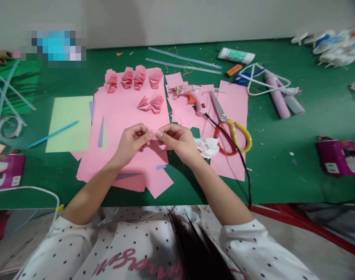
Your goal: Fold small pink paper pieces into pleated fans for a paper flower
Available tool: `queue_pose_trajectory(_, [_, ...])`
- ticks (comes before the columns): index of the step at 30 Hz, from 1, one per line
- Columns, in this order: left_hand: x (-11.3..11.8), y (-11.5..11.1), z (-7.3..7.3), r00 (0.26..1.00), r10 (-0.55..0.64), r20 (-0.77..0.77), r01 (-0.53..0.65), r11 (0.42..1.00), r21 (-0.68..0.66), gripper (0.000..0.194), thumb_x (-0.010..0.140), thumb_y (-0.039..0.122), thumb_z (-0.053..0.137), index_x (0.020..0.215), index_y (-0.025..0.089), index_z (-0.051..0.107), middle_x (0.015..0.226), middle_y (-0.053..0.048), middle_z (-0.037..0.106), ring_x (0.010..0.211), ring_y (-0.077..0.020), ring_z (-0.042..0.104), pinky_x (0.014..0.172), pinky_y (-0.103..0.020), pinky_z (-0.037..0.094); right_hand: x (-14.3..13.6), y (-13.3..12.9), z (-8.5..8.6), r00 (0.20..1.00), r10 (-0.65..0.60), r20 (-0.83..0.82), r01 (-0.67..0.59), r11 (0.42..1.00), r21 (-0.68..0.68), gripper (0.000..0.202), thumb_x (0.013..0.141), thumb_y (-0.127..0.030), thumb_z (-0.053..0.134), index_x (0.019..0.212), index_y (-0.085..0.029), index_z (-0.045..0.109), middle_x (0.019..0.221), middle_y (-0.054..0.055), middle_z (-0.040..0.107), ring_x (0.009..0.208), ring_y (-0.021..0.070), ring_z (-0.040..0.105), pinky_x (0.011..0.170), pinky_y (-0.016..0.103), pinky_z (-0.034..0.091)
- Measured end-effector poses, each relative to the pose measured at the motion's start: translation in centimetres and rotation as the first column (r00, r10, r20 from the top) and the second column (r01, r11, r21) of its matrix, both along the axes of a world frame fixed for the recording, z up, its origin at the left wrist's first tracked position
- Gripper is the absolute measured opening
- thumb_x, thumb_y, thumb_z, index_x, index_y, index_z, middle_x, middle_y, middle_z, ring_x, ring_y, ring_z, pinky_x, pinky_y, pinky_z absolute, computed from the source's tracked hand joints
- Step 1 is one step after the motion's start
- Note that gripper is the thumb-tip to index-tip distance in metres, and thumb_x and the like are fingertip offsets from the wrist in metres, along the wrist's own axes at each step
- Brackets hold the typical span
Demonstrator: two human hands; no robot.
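Observation:
Between my two hands is a small piece of pink paper (152,134), held over a stack of pink sheets (122,112). My left hand (136,140) pinches its left side with thumb and fingers. My right hand (177,140) pinches the right side, the thumbs nearly touching. Much of the paper is hidden by my fingers. Just beyond my hands lies a pleated pink paper piece (150,104), spread like a bow. Several more folded pink pieces (139,77) stand in a row along the stack's far edge.
Right of my hands are crumpled white paper (207,147), scissors (221,112) with red and yellow handles, and a pink glue gun (197,99) with a black cord. A light green sheet (66,136) bears a blue pencil (53,134) at left. Purple boxes (339,157) sit at both sides.

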State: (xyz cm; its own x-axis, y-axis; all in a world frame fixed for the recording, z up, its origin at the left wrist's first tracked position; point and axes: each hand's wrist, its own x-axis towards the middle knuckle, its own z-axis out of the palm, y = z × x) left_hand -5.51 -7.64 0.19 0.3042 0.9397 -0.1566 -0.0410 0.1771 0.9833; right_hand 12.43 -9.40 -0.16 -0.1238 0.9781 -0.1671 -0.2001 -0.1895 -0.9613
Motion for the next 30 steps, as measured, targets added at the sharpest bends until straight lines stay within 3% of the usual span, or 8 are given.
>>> queue_pose_trajectory(16, [-0.10,0.13,-0.35,1.000,-0.015,-0.003,0.015,1.000,-0.011,0.044,0.079,0.051,0.085,0.068,0.018,0.058,0.060,0.002,0.061,0.048,-0.0066,0.051,0.047,-0.020,0.041,-0.09,0.16,0.15,1.000,-0.015,-0.012,0.015,0.999,-0.038,0.047,0.064,-0.058,0.093,0.075,-0.019,0.070,0.065,-0.002,0.065,0.057,0.0103,0.058,0.052,0.024,0.051])
queue_pose_trajectory(26, [-0.32,0.21,-0.57,1.000,0.004,-0.002,-0.004,0.999,0.044,0.024,0.087,0.038,0.077,0.079,0.018,0.066,0.063,0.004,0.059,0.050,-0.0067,0.051,0.048,-0.020,0.040,-0.44,-0.17,0.02,0.999,0.004,-0.035,-0.004,1.000,0.009,0.048,0.061,-0.053,0.097,0.084,-0.018,0.073,0.075,0.000,0.071,0.061,0.0098,0.061,0.054,0.023,0.050])
queue_pose_trajectory(30, [-0.25,0.18,-0.48,1.000,-0.005,-0.003,0.005,0.999,0.051,0.026,0.088,0.038,0.076,0.077,0.018,0.064,0.061,0.004,0.059,0.050,-0.0067,0.051,0.048,-0.020,0.041,-0.40,-0.21,0.03,1.000,0.008,-0.013,-0.007,0.999,0.040,0.048,0.071,-0.062,0.087,0.081,-0.019,0.069,0.072,-0.001,0.068,0.060,0.0104,0.061,0.054,0.024,0.051])
